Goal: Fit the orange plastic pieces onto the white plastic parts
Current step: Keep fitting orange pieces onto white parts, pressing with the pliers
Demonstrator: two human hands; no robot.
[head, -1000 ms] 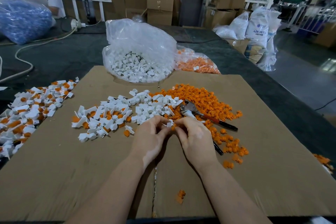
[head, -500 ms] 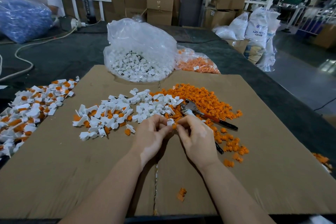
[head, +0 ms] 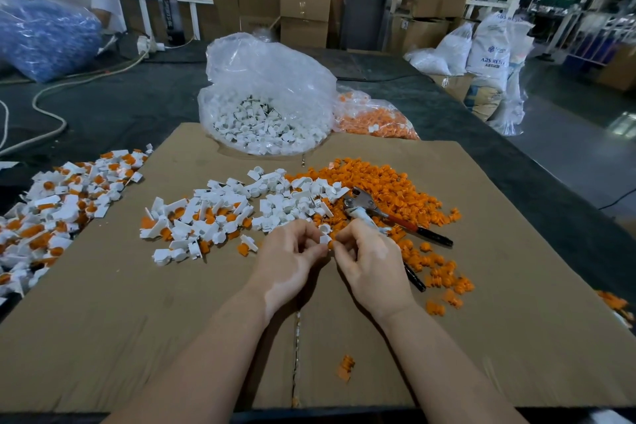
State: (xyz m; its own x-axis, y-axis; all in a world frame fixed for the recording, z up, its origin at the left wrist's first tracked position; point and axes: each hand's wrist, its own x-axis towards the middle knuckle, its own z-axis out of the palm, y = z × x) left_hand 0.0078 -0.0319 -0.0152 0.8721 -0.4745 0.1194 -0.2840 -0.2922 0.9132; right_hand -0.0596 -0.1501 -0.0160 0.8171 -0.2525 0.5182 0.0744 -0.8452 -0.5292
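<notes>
Left hand (head: pixel 287 256) pinches a white part (head: pixel 325 238), right hand (head: pixel 370 256) pinches an orange piece (head: pixel 331 244); fitted pile (head: pixel 62 203) grows, loose heaps (head: pixel 385 189) remain.

White parts (head: pixel 275 196), orange pieces (head: pixel 389 189), brown cardboard (head: pixel 137 320), blue bag (head: pixel 44 38).

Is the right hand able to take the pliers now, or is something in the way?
Probably not at once: the right hand pinches an orange piece against the white part that the left hand holds. The pliers lie uncovered just beyond it.
</notes>
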